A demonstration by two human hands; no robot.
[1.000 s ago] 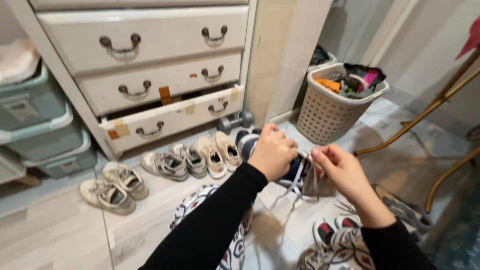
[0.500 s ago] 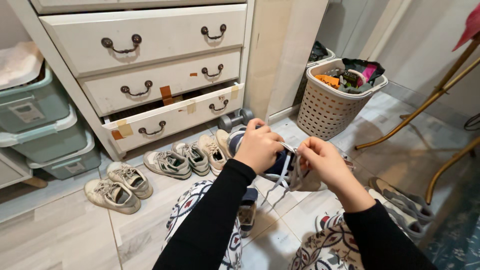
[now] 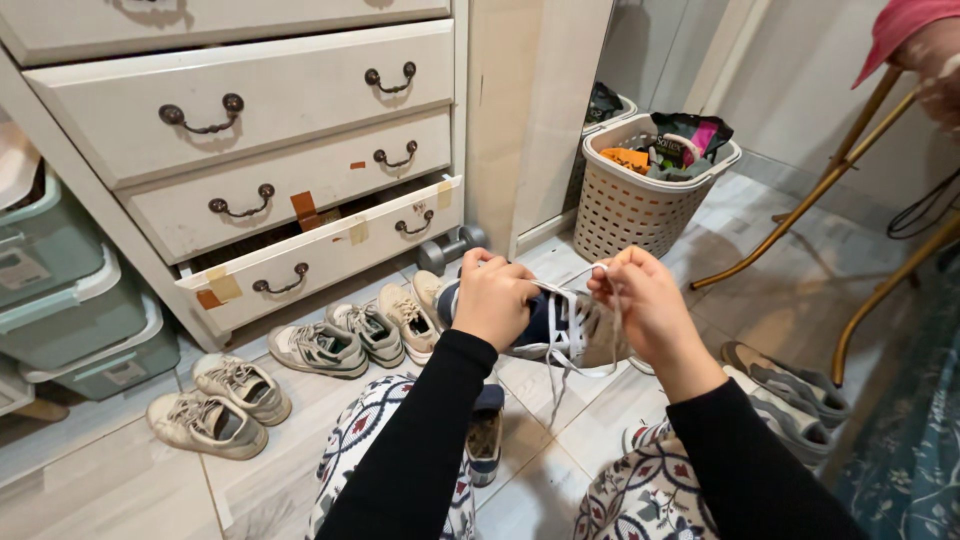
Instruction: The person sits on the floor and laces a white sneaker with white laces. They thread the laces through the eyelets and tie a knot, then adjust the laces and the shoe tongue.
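So biggest thing in view is the white chest of drawers (image 3: 240,150) filling the 10 to 12 o'clock area, its bottom drawer (image 3: 320,255) pulled partly out and patched with bits of tape. Teal storage bins (image 3: 60,300) are stacked at 9 o'clock. A beige laundry basket (image 3: 640,195) stuffed with clothes sits at 1 o'clock, with brass-coloured curved legs (image 3: 860,200) of some stand off at 3 o'clock.

On the tiled floor (image 3: 780,290) there's a row of pale sneakers (image 3: 350,335) just below the drawer, another pair (image 3: 215,405) down at 8 o'clock, a grey pair (image 3: 790,395) at 4 o'clock, and a small dumbbell (image 3: 450,248) near the cabinet corner.

Dead centre is the navy sneaker (image 3: 555,325) with white laces (image 3: 570,300), held up off the floor between the two hands. Its long axis runs roughly left to right, 9 to 3 o'clock; can't really tell which end is the toe since the hands cover a lot of it.

Left hand (image 3: 492,300) is curled closed around the left end of the shoe, fingers wrapped narrow over the top. Right hand (image 3: 640,300) has its fingers pinched tight on a loop of lace at the right end, lace ends dangling below. Black sleeves, patterned trousers at 6 o'clock.
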